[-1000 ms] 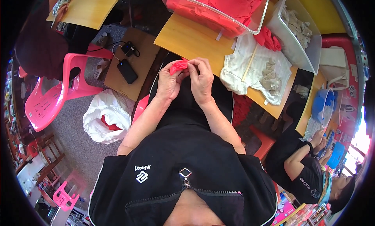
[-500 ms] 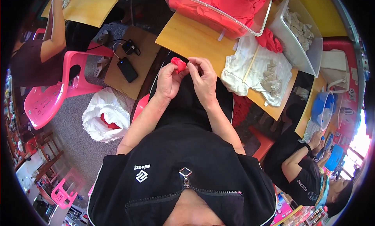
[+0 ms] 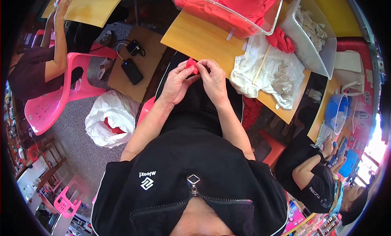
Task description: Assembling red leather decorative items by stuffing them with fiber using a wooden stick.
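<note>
A small bunched piece of red cloth (image 3: 191, 65), folded somewhat like a flower bud, is held above my lap. My left hand (image 3: 175, 84) pinches it between thumb and fingers from the left. From the other side my right hand (image 3: 213, 80) grips its edge, thumb pressed to the fingertips. Fingers partly cover the cloth, so its full shape is hidden. Beyond my hands lies the edge of a yellow wooden table (image 3: 195, 34).
On the table are a clear bin of red cloth pieces (image 3: 240, 9), a white cloth (image 3: 248, 71) with a thin stick (image 3: 261, 67), and a bin of off-white pieces (image 3: 311, 32). A white sack (image 3: 95, 122) and pink chair (image 3: 49, 107) stand left. Co-workers sit on both sides.
My hands have drawn closer together around the red cloth, which now looks narrower and more pinched. The co-worker at the left has shifted their arms over the other table.
</note>
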A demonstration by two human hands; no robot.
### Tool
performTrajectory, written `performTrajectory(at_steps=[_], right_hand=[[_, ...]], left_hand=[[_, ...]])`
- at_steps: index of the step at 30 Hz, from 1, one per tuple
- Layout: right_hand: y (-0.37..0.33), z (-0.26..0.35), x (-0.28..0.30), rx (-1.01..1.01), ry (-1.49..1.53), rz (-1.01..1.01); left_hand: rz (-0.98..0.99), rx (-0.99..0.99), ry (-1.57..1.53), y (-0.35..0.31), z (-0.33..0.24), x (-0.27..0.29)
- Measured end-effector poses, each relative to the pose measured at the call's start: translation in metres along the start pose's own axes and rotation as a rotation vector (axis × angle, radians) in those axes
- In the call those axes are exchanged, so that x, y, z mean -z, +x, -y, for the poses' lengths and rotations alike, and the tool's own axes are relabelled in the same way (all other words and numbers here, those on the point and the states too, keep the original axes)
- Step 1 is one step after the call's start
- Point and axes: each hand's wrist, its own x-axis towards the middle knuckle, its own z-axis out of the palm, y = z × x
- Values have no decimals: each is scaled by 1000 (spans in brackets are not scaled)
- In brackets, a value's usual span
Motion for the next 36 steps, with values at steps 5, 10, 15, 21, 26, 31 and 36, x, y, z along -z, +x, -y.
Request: performTrajectory(at_steps=[5, 10, 15, 21, 26, 31, 36], right_hand=[[2, -12, -1, 99, 24, 64], [-3, -15, -5, -16, 217, 43], [-7, -4, 12, -14, 402, 79], [-10, -8, 15, -90, 501, -10], [-9, -6, 25, -120, 472, -121], [-13, 4, 25, -61, 334, -104], [-18, -3, 41, -137, 476, -121]], left_hand=[[101, 110, -33, -2, -1, -7], [55, 103, -16, -3, -4, -11], [25, 91, 46, -3, -13, -13], [17, 165, 67, -8, -20, -17], [-286, -64, 122, -1, -30, -9], [-121, -85, 327, 8, -23, -20], [-93, -249, 312, 3, -16, -27]])
